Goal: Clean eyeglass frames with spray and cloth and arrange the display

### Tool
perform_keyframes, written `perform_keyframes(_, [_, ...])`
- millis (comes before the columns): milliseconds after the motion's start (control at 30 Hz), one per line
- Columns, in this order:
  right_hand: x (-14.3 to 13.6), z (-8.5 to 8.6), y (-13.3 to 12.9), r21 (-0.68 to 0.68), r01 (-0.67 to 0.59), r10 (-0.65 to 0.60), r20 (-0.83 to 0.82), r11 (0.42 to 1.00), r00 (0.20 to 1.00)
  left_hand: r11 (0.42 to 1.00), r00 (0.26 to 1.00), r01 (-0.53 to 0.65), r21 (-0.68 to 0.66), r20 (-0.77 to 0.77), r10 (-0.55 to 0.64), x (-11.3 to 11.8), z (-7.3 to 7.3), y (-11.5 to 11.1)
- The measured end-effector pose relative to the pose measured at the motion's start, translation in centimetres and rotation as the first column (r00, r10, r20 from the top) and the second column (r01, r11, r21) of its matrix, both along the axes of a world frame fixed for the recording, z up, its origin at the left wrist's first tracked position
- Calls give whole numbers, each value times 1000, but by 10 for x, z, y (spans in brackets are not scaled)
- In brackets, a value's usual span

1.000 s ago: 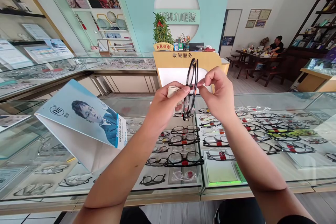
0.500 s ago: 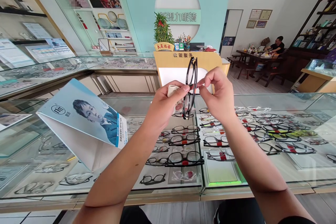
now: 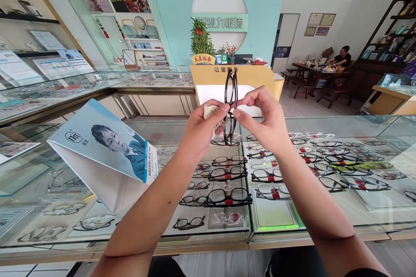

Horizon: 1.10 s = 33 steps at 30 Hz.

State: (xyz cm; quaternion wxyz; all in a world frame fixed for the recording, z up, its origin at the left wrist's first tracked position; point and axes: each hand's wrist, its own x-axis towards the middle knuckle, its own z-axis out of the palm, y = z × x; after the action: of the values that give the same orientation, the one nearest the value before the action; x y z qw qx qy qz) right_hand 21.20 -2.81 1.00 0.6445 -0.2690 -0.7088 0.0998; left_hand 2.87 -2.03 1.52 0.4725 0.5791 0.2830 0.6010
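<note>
Black-framed glasses (image 3: 230, 126) are held up on end above the glass display case (image 3: 169, 127). My left hand (image 3: 206, 123) is closed on them near the middle, with a pale cloth (image 3: 209, 111) bunched in the same hand. My right hand (image 3: 264, 119) is at the right side of the glasses, thumb and index finger meeting the frame near its middle. The other fingers of my right hand are curled. Rows of glasses (image 3: 228, 197) lie inside the case under my hands.
A folded cardboard sign (image 3: 110, 138) with a portrait stands on the case at the left. Beyond are a yellow counter (image 3: 203, 78) with a potted plant (image 3: 201, 41) and, at the back right, a person (image 3: 342, 57) seated at a wooden table (image 3: 307, 67).
The glasses have shifted slightly left and turned a little. My right hand has moved left, its thumb and index finger now at the frame.
</note>
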Motion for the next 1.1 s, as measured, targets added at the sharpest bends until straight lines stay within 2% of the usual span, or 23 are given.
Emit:
perform_keyframes(100, [0, 0, 1, 10, 40, -41, 50, 999, 998, 1000, 999, -13, 19, -29, 13, -1, -1, 2])
perform_keyframes(200, [3, 0, 3, 15, 30, -31, 85, 999, 996, 999, 998, -8, 37, -64, 11, -3, -2, 5])
perform_keyframes(433, [8, 1, 6, -112, -147, 153, 45, 983, 987, 993, 993, -10, 120, -117, 25, -10, -4, 15])
perform_keyframes(633, [21, 10, 6, -202, -323, 326, -19, 925, 945, 993, 992, 78, 88, -101, -69, -19, 1, 24])
perform_keyframes(833, [37, 19, 4, -267, -434, 439, -44, 861, 898, 974, 969, 225, -1, -108, -224, -31, 6, 28])
perform_keyframes(933, [40, 19, 7, -259, -430, 437, -34, 865, 899, 970, 965, 243, 2, -101, -242, -34, 5, 29])
perform_keyframes(1100, [34, 14, 9, -207, -338, 349, 14, 918, 937, 968, 958, 252, -3, -136, -250, -33, 3, 30])
